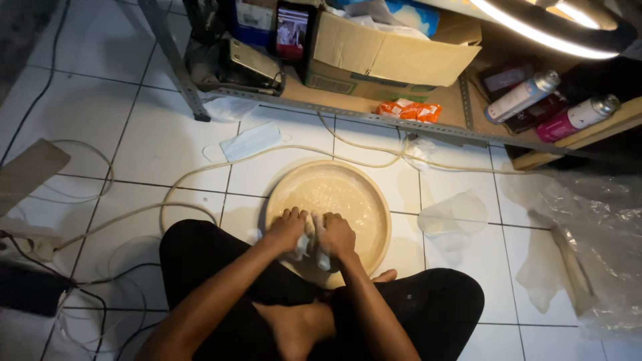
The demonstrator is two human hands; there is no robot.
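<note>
A round tan basin (378,200) holding cloudy, foamy water sits on the white tiled floor in front of my crossed legs. Over its near rim, my left hand (286,230) and my right hand (338,235) are pressed together, both clenched on a small wet white cloth (309,242) that shows between the fingers and hangs a little below them. The cloth's full shape is hidden by my hands.
A pale hose (200,170) loops around the basin. A face mask (249,142) lies beyond it. A low shelf (374,107) holds a cardboard box (381,57), an orange packet (409,109) and spray cans (521,97). Clear plastic sheeting (595,247) lies right; cables (87,294) lie left.
</note>
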